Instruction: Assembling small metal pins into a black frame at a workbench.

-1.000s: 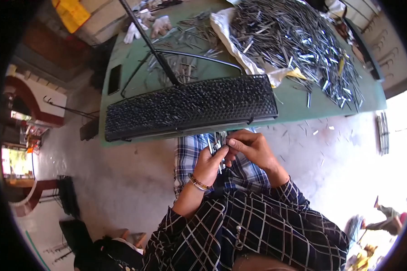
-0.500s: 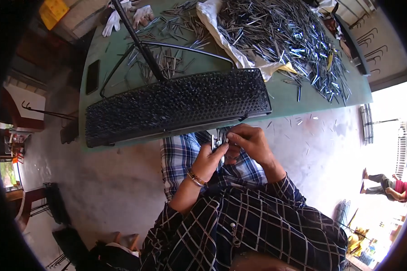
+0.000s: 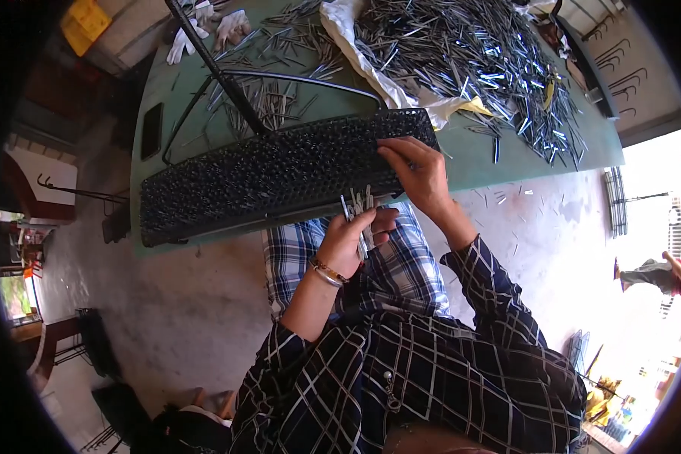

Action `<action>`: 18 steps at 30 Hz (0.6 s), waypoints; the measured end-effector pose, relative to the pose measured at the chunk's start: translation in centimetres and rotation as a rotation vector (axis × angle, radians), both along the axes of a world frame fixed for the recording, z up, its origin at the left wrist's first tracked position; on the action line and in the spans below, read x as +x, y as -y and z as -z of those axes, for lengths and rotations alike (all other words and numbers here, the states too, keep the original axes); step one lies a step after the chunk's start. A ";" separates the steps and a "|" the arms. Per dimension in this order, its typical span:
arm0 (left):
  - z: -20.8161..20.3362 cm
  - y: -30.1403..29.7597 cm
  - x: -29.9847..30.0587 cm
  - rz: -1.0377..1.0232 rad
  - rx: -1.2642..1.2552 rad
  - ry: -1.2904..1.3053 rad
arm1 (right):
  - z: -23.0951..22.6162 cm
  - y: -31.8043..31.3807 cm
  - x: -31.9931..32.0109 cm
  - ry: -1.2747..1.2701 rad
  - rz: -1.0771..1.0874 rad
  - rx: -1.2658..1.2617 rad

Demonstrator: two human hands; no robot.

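Observation:
A long black perforated block (image 3: 280,170) lies along the near edge of a green table (image 3: 499,170). My left hand (image 3: 356,234) is closed around a small bundle of thin metal pins (image 3: 358,203), held upright just below the block's near edge. My right hand (image 3: 420,170) rests on the block's right part, fingers pressed on its top surface. Whether a pin is pinched in those fingers is hidden.
A big heap of loose metal pins (image 3: 477,60) on white cloth covers the table's far right. More pins and bent black rods (image 3: 280,91) lie behind the block, white gloves (image 3: 212,26) at the far left. A person (image 3: 654,272) stands at the right on the concrete floor.
My right hand has left the bundle and moved up onto the block's right part. My left hand stays below the block with the pins. The view has shifted slightly.

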State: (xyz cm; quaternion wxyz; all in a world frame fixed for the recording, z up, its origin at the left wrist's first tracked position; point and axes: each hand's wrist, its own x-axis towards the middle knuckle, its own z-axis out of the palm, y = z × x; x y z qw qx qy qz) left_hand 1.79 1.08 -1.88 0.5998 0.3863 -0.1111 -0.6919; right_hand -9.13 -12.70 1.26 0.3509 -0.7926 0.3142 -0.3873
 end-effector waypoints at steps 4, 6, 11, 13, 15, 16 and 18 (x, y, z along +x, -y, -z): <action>0.0 -0.7 0.0 0.021 0.031 0.019 | 0.5 -0.2 0.1 -0.076 -0.068 -0.335; -0.2 -0.8 -0.2 0.007 0.064 -0.008 | 0.5 -0.3 0.2 -0.144 -0.066 -0.401; -0.9 -1.1 -0.3 -0.015 0.115 -0.037 | -0.5 -1.1 0.1 -0.104 -0.013 -0.370; -1.1 -1.2 -0.2 -0.034 0.088 0.035 | -1.3 -2.2 -0.4 -0.057 -0.014 -0.240; -0.5 -1.2 -0.3 -0.026 0.020 0.081 | -1.7 -2.8 -1.0 -0.136 -0.192 0.269; -0.2 -1.2 -0.3 -0.023 -0.047 0.130 | -0.8 -2.6 -1.4 -0.171 -0.264 0.239; -0.1 -1.2 -0.5 0.001 -0.056 0.150 | -1.1 -2.6 -1.8 -0.156 -0.239 0.331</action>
